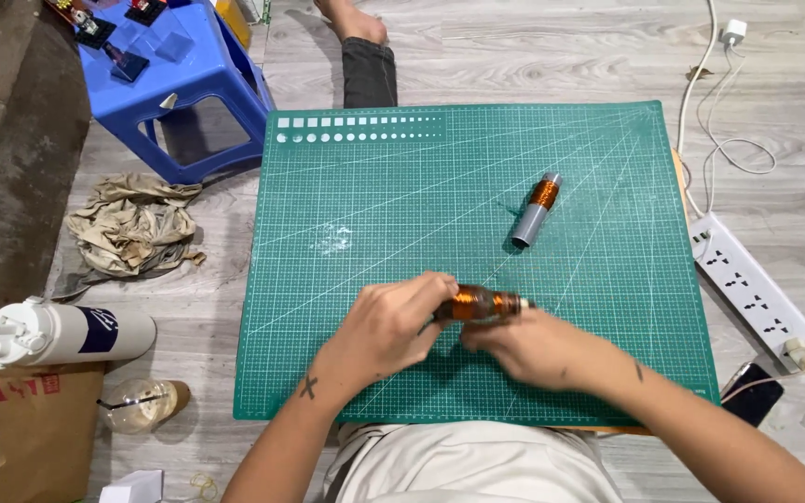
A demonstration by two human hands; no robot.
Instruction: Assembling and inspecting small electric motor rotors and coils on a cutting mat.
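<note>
Mat (375, 186) bare left and centre; second coil tube (536, 210) blocks upper right.

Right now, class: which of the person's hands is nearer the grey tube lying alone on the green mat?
Right. The right hand lies just below the grey tube; the left hand sits farther off, down to the tube's left.

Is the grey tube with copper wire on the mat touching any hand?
No, the grey tube lies alone on the green mat, apart from both hands, which hold another copper coil.
</note>
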